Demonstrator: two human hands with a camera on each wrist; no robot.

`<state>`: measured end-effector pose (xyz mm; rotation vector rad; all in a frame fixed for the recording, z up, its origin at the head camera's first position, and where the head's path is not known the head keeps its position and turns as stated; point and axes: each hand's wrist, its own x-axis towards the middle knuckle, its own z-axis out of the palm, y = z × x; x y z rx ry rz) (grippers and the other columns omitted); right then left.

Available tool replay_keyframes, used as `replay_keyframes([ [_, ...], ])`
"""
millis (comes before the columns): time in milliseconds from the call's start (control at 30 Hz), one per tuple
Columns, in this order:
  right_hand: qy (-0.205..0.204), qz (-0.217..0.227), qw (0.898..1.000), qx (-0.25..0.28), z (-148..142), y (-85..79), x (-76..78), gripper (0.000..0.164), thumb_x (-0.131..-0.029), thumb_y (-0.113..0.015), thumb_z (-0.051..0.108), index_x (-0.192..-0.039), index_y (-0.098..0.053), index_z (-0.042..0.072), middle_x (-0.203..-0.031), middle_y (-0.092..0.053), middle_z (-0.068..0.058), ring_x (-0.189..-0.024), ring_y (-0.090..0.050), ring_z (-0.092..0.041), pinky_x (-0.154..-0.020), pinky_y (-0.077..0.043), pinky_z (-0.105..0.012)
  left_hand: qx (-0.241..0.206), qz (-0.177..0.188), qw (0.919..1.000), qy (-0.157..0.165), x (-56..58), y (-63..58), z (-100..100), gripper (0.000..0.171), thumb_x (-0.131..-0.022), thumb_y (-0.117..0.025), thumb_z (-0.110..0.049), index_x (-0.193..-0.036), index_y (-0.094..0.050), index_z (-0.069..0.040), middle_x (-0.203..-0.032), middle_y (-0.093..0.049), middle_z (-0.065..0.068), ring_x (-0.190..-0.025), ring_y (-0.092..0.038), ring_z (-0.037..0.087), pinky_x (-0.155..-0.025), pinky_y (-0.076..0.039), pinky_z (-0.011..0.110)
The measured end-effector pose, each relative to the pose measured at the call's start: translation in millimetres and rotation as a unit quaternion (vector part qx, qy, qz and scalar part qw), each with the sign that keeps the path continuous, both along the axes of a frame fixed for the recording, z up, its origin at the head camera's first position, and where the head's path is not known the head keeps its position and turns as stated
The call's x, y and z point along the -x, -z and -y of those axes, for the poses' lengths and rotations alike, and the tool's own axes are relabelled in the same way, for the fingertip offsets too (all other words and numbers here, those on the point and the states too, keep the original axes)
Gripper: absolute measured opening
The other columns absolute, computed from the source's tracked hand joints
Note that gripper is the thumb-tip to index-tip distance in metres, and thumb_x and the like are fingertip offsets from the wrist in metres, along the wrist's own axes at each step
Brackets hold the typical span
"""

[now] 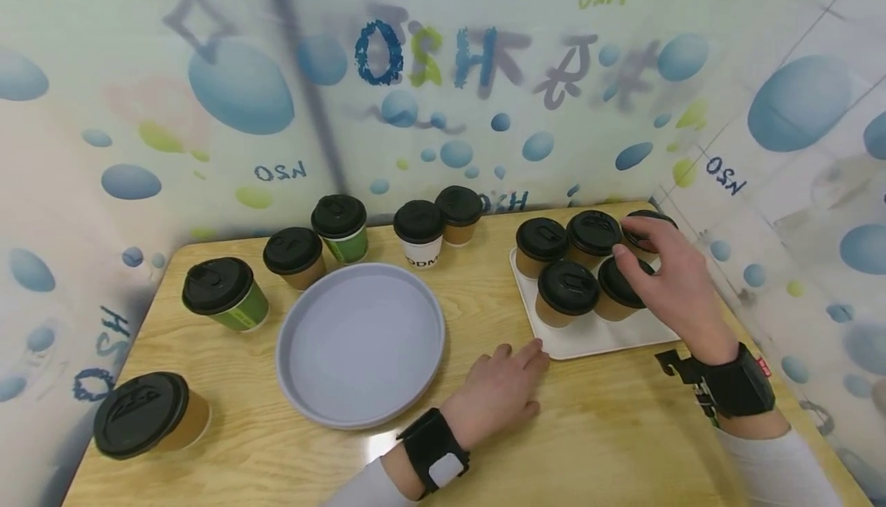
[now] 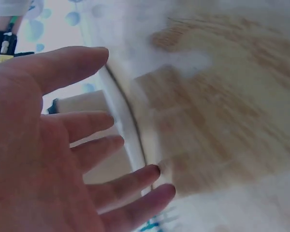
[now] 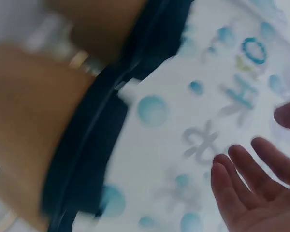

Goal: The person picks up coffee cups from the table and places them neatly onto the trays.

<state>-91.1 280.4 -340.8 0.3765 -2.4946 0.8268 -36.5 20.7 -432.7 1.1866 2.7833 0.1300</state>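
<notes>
On the right of the head view, a white rectangular tray [image 1: 577,343] carries several brown paper cups with black lids. My right hand [image 1: 674,284] is over the tray's right side, thumb and fingers apart, overlapping the back right cup [image 1: 649,218] and close to the front right cup [image 1: 612,308]. The right wrist view shows those fingers [image 3: 232,193] loosely bent with nothing between them, beside blurred cups [image 3: 34,116]. My left hand [image 1: 494,395] lies low near the table, palm down, its straight fingertips at the tray's front left corner. In the left wrist view its fingers [image 2: 121,186] overlap the tray's rim.
A round grey-lavender plate [image 1: 360,345] with a raised rim lies on the wooden table [image 1: 277,445]. Lidded cups stand around it: a green one [image 1: 242,307], a white one [image 1: 421,251] and several others. A patterned sheet [image 1: 443,130] rises behind the table.
</notes>
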Motion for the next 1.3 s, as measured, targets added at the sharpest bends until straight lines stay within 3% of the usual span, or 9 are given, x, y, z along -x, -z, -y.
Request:
replay_keyframes([
  [100, -0.02, -0.045, 0.998, 0.049, 22.7, -1.2, -2.3, 0.038, -0.097, -0.067, 0.002, -0.135, -0.064, 0.002, -0.129, -0.066, -0.016, -0.107, -0.062, -0.019, -0.095, -0.041, -0.012, -0.026, 0.005, 0.9996, -0.002, -0.7, -8.8, 9.9, 0.058, -0.098, -0.069, -0.045, -0.149, -0.056, -0.021, -0.16, -0.044, 0.002, -0.125, -0.059, 0.025, -0.084, -0.057, 0.038],
  [233, -0.068, -0.066, 0.99, 0.101, 58.6, 1.2, -3.8, 0.04, -0.096, -0.065, -0.003, -0.134, -0.066, 0.006, -0.13, -0.068, -0.011, -0.112, -0.06, -0.006, -0.098, -0.043, -0.018, -0.078, -0.026, 0.9964, -0.019, 3.8, -27.8, 33.8, 0.051, -0.099, -0.068, -0.041, -0.144, -0.062, -0.016, -0.151, -0.055, 0.006, -0.121, -0.064, 0.024, -0.089, -0.057, 0.038],
  [300, -0.098, -0.065, 0.987, 0.114, 76.6, 7.3, -3.9, 0.04, -0.095, -0.065, -0.003, -0.134, -0.066, 0.006, -0.13, -0.069, -0.009, -0.112, -0.063, -0.011, -0.098, -0.045, -0.021, -0.106, -0.041, 0.9928, -0.037, 6.5, -35.9, 49.6, 0.049, -0.1, -0.068, -0.039, -0.141, -0.064, -0.014, -0.144, -0.061, 0.008, -0.119, -0.066, 0.025, -0.092, -0.057, 0.039],
  [467, -0.14, -0.006, 0.983, 0.118, 117.8, 31.9, -2.0, 0.038, -0.099, -0.065, 0.006, -0.137, -0.064, 0.008, -0.135, -0.066, -0.008, -0.118, -0.063, -0.024, -0.101, -0.049, -0.035, -0.173, -0.053, 0.9781, -0.102, 12.5, -42.8, 93.2, 0.043, -0.099, -0.071, -0.035, -0.135, -0.068, -0.011, -0.131, -0.069, 0.007, -0.114, -0.068, 0.025, -0.092, -0.056, 0.042],
  [600, -0.145, 0.079, 0.97, 0.179, 148.5, 54.5, 7.7, 0.041, -0.105, -0.06, 0.014, -0.146, -0.055, 0.009, -0.145, -0.056, -0.011, -0.134, -0.052, -0.027, -0.109, -0.043, -0.044, -0.202, -0.055, 0.9657, -0.153, 16.5, -41.3, 121.9, 0.039, -0.098, -0.073, -0.032, -0.131, -0.07, -0.012, -0.127, -0.071, 0.006, -0.112, -0.068, 0.026, -0.091, -0.056, 0.045],
  [767, -0.113, 0.143, 0.944, 0.276, 178.4, 78.5, 31.6, 0.053, -0.106, -0.056, 0.013, -0.155, -0.039, 0.004, -0.156, -0.042, -0.016, -0.145, -0.04, -0.029, -0.113, -0.039, -0.05, -0.22, -0.048, 0.9551, -0.193, 18.7, -41.7, 142.0, 0.039, -0.097, -0.073, -0.03, -0.13, -0.071, -0.011, -0.126, -0.071, 0.009, -0.112, -0.068, 0.03, -0.088, -0.056, 0.05],
  [900, -0.057, 0.156, 0.927, 0.336, 191.3, 90.4, 55.9, 0.059, -0.106, -0.052, 0.015, -0.159, -0.028, 0.0, -0.16, -0.033, -0.019, -0.147, -0.033, -0.036, -0.115, -0.035, -0.054, -0.233, -0.043, 0.9491, -0.208, 22.2, -43.3, 153.1, 0.04, -0.096, -0.074, -0.031, -0.131, -0.071, -0.011, -0.128, -0.07, 0.009, -0.113, -0.068, 0.032, -0.089, -0.056, 0.051],
  [1100, 0.022, 0.183, 0.901, 0.393, 203.8, 102.2, 91.9, 0.07, -0.101, -0.056, 0.011, -0.161, -0.022, 0.002, -0.164, -0.028, -0.018, -0.15, -0.029, -0.033, -0.117, -0.034, -0.048, -0.232, -0.044, 0.9433, -0.233, 24.8, -46.6, 166.5, 0.041, -0.096, -0.075, -0.031, -0.131, -0.071, -0.012, -0.129, -0.07, 0.009, -0.115, -0.067, 0.032, -0.087, -0.056, 0.052],
  [1300, 0.047, 0.212, 0.898, 0.382, 211.0, 113.8, 121.3, 0.086, -0.094, -0.068, 0.013, -0.163, -0.018, 0.003, -0.167, -0.023, -0.018, -0.154, -0.023, -0.031, -0.12, -0.031, -0.044, -0.236, -0.051, 0.9411, -0.237, 25.1, -49.6, 172.9, 0.04, -0.095, -0.076, -0.03, -0.131, -0.072, -0.012, -0.128, -0.071, 0.01, -0.113, -0.068, 0.034, -0.084, -0.056, 0.053],
])
